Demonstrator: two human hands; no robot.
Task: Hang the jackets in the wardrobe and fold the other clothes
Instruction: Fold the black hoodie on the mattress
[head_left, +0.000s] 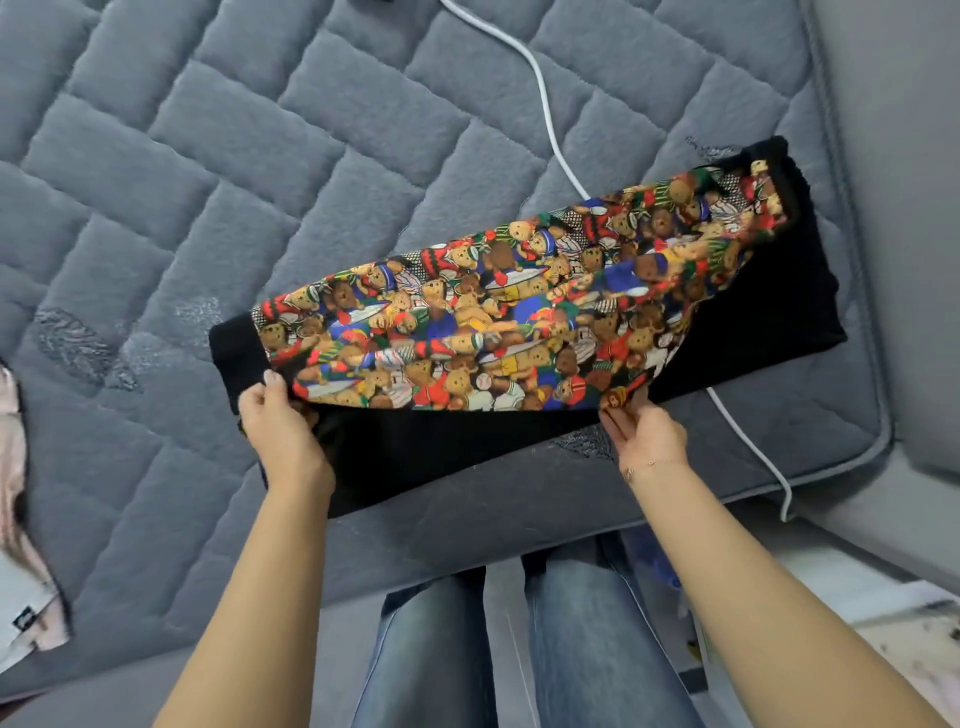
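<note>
A black garment with a colourful teddy-bear print panel (498, 322) lies across the grey quilted mattress (218, 171), stretched from lower left to upper right. My left hand (278, 423) grips its near edge beside the black cuff at the left end. At the right, my right hand (641, 431) pinches the printed layer's near edge and lifts it off the black fabric beneath. The printed part is folded over the black part.
A white cable (545, 111) runs across the mattress, under the garment and off the right edge. A pink and white garment (23, 561) lies at the far left. My legs in blue jeans (519, 644) stand against the mattress's near edge.
</note>
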